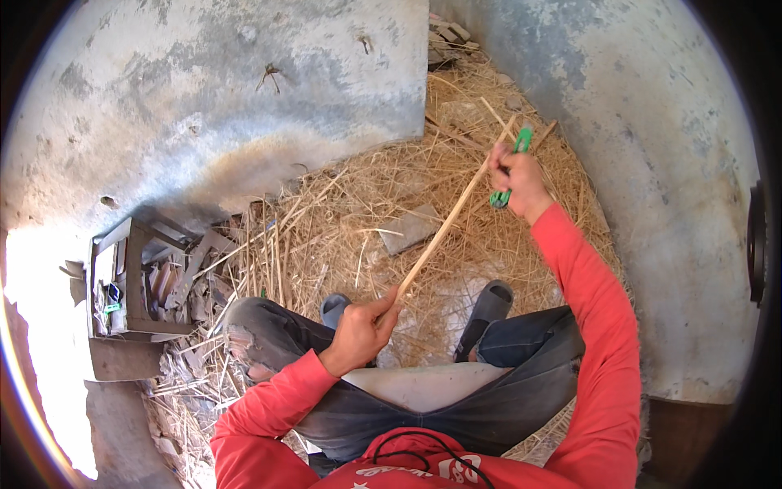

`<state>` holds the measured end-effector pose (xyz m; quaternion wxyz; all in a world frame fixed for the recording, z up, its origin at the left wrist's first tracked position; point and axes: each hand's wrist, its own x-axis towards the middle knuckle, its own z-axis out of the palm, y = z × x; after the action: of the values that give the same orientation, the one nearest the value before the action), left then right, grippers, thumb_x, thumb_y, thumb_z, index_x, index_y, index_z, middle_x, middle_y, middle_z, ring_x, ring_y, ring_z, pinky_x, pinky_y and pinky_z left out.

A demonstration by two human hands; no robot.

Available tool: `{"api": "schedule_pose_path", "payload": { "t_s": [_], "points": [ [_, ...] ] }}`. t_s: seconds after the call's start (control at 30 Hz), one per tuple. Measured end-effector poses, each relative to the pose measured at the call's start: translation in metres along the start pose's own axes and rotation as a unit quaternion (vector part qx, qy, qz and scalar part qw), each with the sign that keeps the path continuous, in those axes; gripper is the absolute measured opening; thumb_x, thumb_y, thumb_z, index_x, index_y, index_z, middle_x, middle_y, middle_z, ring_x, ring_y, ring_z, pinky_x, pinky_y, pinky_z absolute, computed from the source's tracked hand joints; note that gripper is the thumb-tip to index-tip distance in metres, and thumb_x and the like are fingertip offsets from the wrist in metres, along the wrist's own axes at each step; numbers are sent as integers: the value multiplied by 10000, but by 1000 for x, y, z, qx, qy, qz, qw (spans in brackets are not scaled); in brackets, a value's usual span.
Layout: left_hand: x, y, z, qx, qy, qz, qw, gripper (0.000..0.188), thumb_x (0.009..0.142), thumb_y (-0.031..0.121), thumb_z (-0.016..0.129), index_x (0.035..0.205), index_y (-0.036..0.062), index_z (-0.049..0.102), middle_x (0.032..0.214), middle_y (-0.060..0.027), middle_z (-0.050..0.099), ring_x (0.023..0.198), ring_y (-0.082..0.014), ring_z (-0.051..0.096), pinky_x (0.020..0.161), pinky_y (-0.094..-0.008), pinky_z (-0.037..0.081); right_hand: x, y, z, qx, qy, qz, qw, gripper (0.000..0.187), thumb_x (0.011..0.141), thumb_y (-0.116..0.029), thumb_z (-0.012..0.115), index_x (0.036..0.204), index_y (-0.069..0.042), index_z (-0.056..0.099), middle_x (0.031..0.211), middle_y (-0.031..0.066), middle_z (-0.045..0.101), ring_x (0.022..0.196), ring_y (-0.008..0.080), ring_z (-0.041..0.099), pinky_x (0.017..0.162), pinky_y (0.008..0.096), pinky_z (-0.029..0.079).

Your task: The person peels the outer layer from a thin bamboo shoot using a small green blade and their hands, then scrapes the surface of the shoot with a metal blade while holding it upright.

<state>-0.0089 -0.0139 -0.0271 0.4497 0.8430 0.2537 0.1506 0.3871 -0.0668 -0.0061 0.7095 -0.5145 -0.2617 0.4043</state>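
A long, pale bamboo strip (450,222) slants up and away from my lap toward the right. Its near end is in my left hand (357,329), with the fingers closed round it above my left knee. My right hand (521,182) is closed on a green utility knife (522,140) close to the strip's far end. The knife's blade cannot be made out. Some right-hand fingers lie against or very near the strip; whether they also grip it is unclear.
Straw-like shavings (326,236) cover the ground, with a flat grey slab (409,230) among them. At left stands an old wooden frame (134,277) beside scrap wood, with a small green object (112,308) on it. Worn walls (652,163) close in behind and at right.
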Motion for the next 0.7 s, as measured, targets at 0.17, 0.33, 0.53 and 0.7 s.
{"api": "schedule_pose_path", "payload": {
  "t_s": [0.17,0.33,0.53,0.7],
  "points": [
    [5,-14,8,-25,79,10,997,340,954,162,680,1232,-35,678,652,-211,605,533,-179,604,528,-345,463,-8,-45,25,-146,87,-44,984,356,1017,-362,627,1105,-19,661,846,51,653,490,91,450,459,246,362],
    [15,0,-13,-140,38,-73,987,351,1024,181,611,1303,-29,644,691,75,490,600,-24,399,519,-244,321,-41,-40,60,-592,38,-48,803,482,880,-427,748,1014,33,694,785,90,687,602,198,659,623,397,549],
    [25,9,-11,-190,37,-70,979,301,1043,151,578,1279,-25,641,701,87,452,616,-9,360,522,-223,284,-110,24,128,-673,-106,-87,727,205,830,-220,667,781,-22,686,660,225,643,633,408,663,626,515,530],
    [33,17,2,-250,44,-89,963,236,1046,115,564,1204,-30,663,729,97,448,632,2,336,522,-215,269,-108,58,133,-694,-123,-75,705,158,821,-200,669,812,-50,716,688,225,665,663,416,676,647,525,548]
  ]
}}
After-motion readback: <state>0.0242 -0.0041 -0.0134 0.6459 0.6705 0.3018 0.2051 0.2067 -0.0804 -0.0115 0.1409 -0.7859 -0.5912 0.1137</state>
